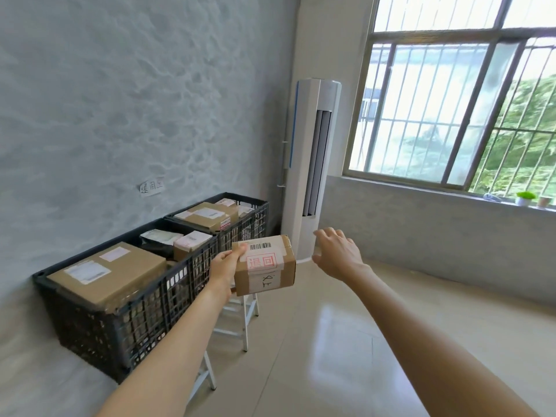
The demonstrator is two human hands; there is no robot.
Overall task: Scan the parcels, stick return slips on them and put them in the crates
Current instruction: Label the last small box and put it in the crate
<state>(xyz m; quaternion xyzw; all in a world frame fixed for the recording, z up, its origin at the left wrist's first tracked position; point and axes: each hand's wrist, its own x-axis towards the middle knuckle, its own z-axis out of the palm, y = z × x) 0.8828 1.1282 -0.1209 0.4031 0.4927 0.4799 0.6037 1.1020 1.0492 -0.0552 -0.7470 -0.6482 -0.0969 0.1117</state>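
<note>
Head view shows the left hand (226,266) gripping a small cardboard parcel (264,264) by its left end, thumb on top, held in the air just right of two black crates (126,311). A white return slip (261,261) with red characters lies on its top. The right hand (338,252) hovers apart, fingers loosely spread, holding nothing. Both crates hold boxes.

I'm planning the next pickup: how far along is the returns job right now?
Done: both crates, near and far, already hold labelled parcels, and the small box carries its red return slip. In hand: the left hand holds that box in the air beside the crates; the right hand is free. Left: putting it in a crate.
</note>
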